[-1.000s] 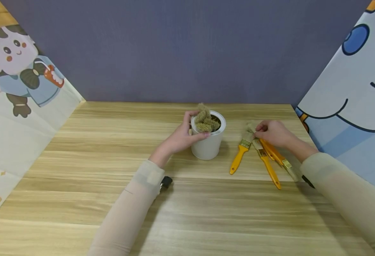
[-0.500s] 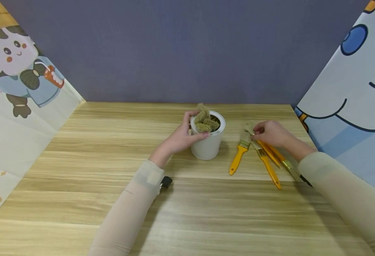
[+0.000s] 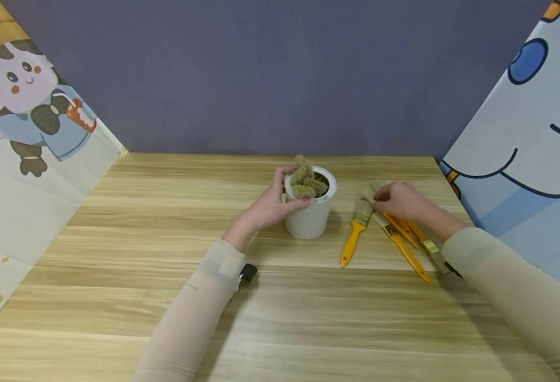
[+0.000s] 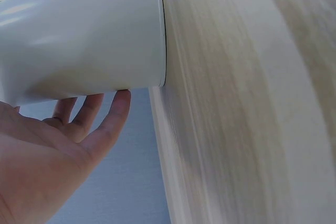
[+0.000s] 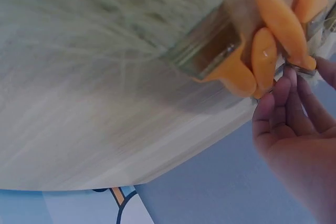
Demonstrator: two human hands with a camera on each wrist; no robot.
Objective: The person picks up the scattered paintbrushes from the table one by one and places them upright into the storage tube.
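Observation:
A white plant pot (image 3: 308,222) stands upright on the table, with a fuzzy, lumpy cactus-like plant (image 3: 304,182) in it. My left hand (image 3: 268,206) grips the pot's rim, thumb at the front and fingers round the far side. In the left wrist view, fingertips (image 4: 123,98) touch the white wall. Right of the pot lie several paintbrushes with orange handles, among them a left one (image 3: 350,245) and a middle one (image 3: 408,258). Among their upper ends my right hand (image 3: 401,200) pinches a paintbrush (image 5: 283,24) near its metal ferrule; its bristles are hidden.
Another paintbrush (image 3: 431,248) lies under the right wrist, bristles toward me. The wooden table (image 3: 280,318) ends at a dark blue-grey panel (image 3: 280,79) behind. Cartoon-printed panels (image 3: 51,114) flank it on both sides.
My right hand has shifted slightly left among the brushes. The left brush has slid a little toward me, and the middle brush's handle end has swung right. The left hand and pot stay put.

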